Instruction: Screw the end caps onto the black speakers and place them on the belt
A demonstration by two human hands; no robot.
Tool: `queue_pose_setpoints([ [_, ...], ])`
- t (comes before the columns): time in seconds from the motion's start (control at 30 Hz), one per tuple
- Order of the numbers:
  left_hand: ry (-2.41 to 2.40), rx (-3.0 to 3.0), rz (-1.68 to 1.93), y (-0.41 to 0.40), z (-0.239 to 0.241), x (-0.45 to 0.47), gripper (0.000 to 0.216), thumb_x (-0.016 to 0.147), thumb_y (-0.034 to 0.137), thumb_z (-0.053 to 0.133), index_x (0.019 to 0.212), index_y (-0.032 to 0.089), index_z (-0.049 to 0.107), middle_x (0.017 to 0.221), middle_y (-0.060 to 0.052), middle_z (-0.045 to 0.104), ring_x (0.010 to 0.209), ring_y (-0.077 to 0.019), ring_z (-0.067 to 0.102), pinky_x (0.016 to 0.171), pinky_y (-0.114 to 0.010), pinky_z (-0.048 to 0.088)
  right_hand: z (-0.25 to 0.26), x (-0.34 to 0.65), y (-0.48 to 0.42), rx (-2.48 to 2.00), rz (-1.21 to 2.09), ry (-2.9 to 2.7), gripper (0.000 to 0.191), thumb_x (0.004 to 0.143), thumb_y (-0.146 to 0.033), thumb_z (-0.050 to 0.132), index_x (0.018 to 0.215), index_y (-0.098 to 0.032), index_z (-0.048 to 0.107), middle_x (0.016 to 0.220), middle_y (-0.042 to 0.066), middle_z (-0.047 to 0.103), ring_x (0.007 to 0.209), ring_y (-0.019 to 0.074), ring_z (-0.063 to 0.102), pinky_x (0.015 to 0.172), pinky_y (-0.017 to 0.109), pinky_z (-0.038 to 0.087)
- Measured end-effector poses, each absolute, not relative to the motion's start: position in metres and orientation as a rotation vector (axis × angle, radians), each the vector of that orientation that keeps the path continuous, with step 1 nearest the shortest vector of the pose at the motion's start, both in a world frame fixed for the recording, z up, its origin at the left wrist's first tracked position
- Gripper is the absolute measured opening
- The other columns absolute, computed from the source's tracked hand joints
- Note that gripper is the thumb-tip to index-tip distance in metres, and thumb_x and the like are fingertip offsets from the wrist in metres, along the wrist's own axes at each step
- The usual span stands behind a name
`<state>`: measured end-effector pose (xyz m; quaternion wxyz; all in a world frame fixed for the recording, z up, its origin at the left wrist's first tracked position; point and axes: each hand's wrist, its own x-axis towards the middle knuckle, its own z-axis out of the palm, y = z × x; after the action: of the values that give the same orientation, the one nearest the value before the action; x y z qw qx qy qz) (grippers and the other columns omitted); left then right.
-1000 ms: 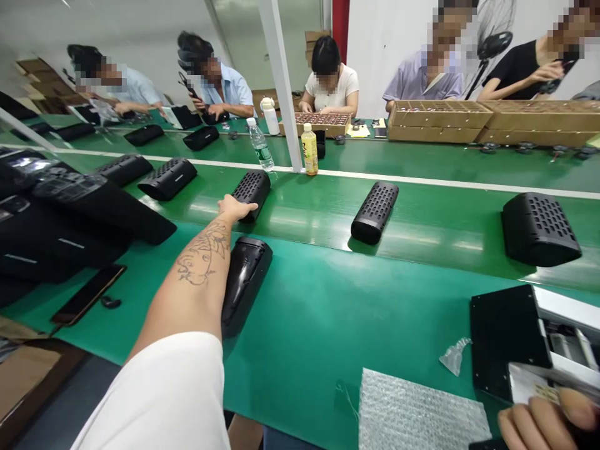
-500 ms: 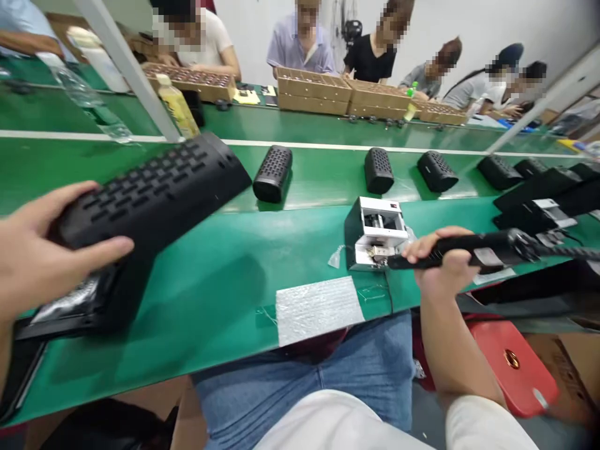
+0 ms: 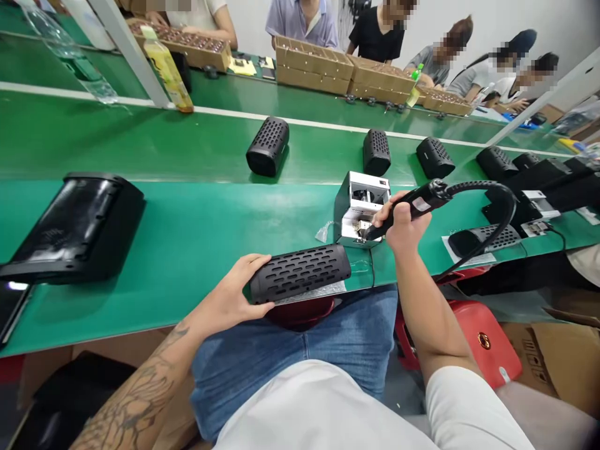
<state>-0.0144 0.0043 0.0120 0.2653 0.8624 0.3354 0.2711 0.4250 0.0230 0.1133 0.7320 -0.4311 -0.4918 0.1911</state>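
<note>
My left hand (image 3: 244,289) is closed on the left end of a black perforated speaker housing (image 3: 300,273), slotted side up. The housing lies over a silvery foam sheet (image 3: 335,288) at the table's front edge, covering most of it. My right hand (image 3: 405,225) is wrapped around a black electric screwdriver (image 3: 417,201) with a coiled cable. Its tip points down into the front of a white and black screw feeder (image 3: 363,194); whether it touches a screw is too small to tell. A small clear plastic bag (image 3: 324,232) lies left of the feeder.
A large glossy black housing (image 3: 79,225) sits on the green table at left. Several perforated housings, one a black speaker housing (image 3: 268,145), stand on the belt behind. Metal posts (image 3: 129,53), bottles and co-workers with cardboard trays (image 3: 314,65) are beyond.
My left hand has brought the perforated housing from the left down onto the foam sheet. The screwdriver in my right hand has tilted more upright at the screw feeder.
</note>
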Motion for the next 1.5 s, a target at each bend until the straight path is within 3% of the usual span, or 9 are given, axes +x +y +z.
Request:
queue_pose_setpoints([
  [0.1, 0.915, 2.262, 0.796, 0.0, -0.004, -0.011, 0.104, 0.099, 0.047, 0.098, 0.19, 0.04, 0.047, 0.183, -0.018, 0.061, 0.172, -0.0466, 0.066, 0.142, -0.067, 0.062, 0.121, 0.423, 0.01, -0.908, 0.41, -1.07, 0.065, 0.092, -0.088, 0.099, 0.101, -0.029, 0.073, 0.063, -0.008, 0.065, 0.045, 0.0157, 0.058, 0.049, 0.033, 0.056],
  [0.23, 0.98, 2.073, 0.878, -0.008, -0.024, -0.004, 0.124, 0.093, 0.054, 0.105, 0.193, 0.033, 0.035, 0.191, -0.024, 0.05, 0.181, -0.0497, 0.056, 0.151, -0.074, 0.048, 0.139, 0.416, -0.029, -0.808, 0.482, -1.097, 0.061, 0.095, -0.089, 0.096, 0.108, -0.032, 0.078, 0.065, -0.007, 0.067, 0.048, 0.0165, 0.062, 0.053, 0.035, 0.06],
  [0.53, 1.011, 1.926, 0.938, -0.014, -0.031, 0.007, 0.127, 0.089, 0.074, 0.108, 0.189, 0.035, 0.04, 0.187, -0.02, 0.059, 0.174, -0.0452, 0.065, 0.149, -0.064, 0.054, 0.142, 0.376, -0.077, -0.64, 0.661, -1.29, 0.054, 0.099, -0.088, 0.092, 0.115, -0.036, 0.088, 0.06, -0.005, 0.07, 0.035, 0.0174, 0.052, 0.042, 0.035, 0.056],
  [0.7, 1.02, 1.911, 0.938, -0.015, -0.029, 0.007, 0.131, 0.084, 0.071, 0.112, 0.188, 0.035, 0.042, 0.185, -0.021, 0.06, 0.173, -0.0464, 0.066, 0.149, -0.064, 0.054, 0.131, 0.369, -0.064, -0.618, 0.66, -1.275, 0.053, 0.104, -0.085, 0.089, 0.108, -0.032, 0.085, 0.062, -0.005, 0.069, 0.038, 0.0175, 0.058, 0.044, 0.034, 0.058],
  [0.9, 1.027, 1.913, 0.932, -0.014, -0.033, 0.006, 0.131, 0.084, 0.069, 0.112, 0.189, 0.034, 0.041, 0.187, -0.021, 0.059, 0.175, -0.0466, 0.065, 0.151, -0.065, 0.051, 0.128, 0.365, -0.061, -0.637, 0.71, -1.246, 0.055, 0.1, -0.082, 0.096, 0.104, -0.029, 0.08, 0.062, -0.007, 0.069, 0.039, 0.0166, 0.059, 0.045, 0.033, 0.061],
  [1.17, 1.094, 1.925, 0.87, -0.014, -0.031, 0.005, 0.136, 0.079, 0.069, 0.113, 0.189, 0.032, 0.042, 0.184, -0.021, 0.061, 0.171, -0.0483, 0.067, 0.151, -0.066, 0.051, 0.138, 0.362, -0.054, -0.598, 0.842, -1.411, 0.05, 0.1, -0.074, 0.097, 0.088, -0.032, 0.074, 0.053, -0.008, 0.063, 0.032, 0.0147, 0.051, 0.04, 0.031, 0.054],
  [1.3, 1.107, 1.94, 0.861, -0.014, -0.03, 0.006, 0.136, 0.078, 0.068, 0.113, 0.189, 0.032, 0.042, 0.182, -0.02, 0.063, 0.169, -0.0477, 0.068, 0.151, -0.065, 0.052, 0.141, 0.359, -0.051, -0.515, 0.887, -1.49, 0.043, 0.102, -0.062, 0.096, 0.088, -0.029, 0.071, 0.054, -0.009, 0.063, 0.033, 0.0131, 0.055, 0.043, 0.028, 0.059],
  [1.5, 1.108, 1.939, 0.864, -0.014, -0.029, 0.006, 0.135, 0.078, 0.066, 0.113, 0.189, 0.032, 0.042, 0.183, -0.019, 0.063, 0.17, -0.0479, 0.068, 0.151, -0.064, 0.052, 0.137, 0.358, -0.049, -0.541, 0.91, -1.51, 0.046, 0.103, -0.061, 0.096, 0.088, -0.03, 0.066, 0.056, -0.011, 0.063, 0.034, 0.01, 0.054, 0.045, 0.024, 0.057],
])
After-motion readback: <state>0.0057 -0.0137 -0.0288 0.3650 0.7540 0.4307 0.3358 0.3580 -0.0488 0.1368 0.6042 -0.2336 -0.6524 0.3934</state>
